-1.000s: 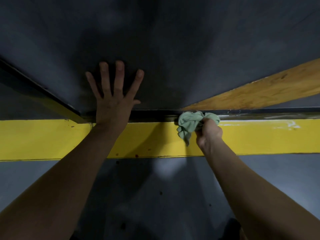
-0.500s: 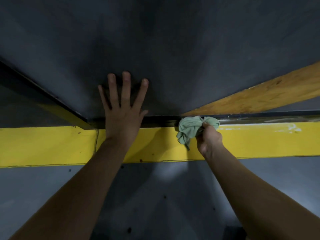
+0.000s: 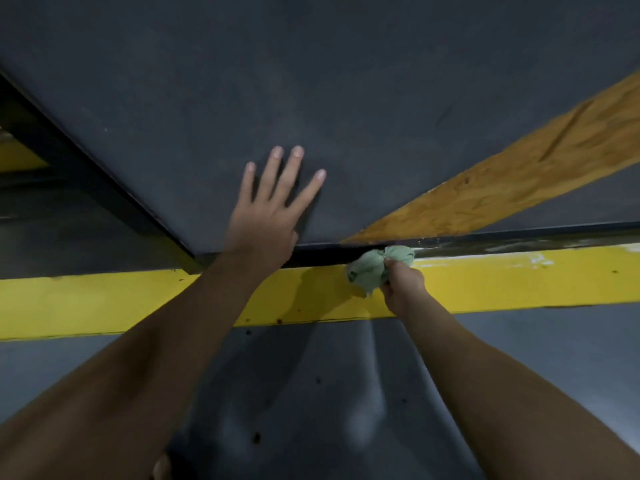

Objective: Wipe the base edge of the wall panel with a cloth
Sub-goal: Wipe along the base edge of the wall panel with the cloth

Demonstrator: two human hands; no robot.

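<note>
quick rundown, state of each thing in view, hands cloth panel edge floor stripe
left hand: open, flat against the wall panel
right hand: closed around the cloth
cloth: bunched, pressed to the base edge
base edge: dark; whitish smears to the cloth's right
yellow stripe: scuffed, a few dark specks

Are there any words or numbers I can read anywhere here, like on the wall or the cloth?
None: no words, numbers or signs can be read.
The green cloth has a small dark mark, too blurred to read.
The dark wall panel, the yellow stripe and the wooden plank carry no writing.
</note>
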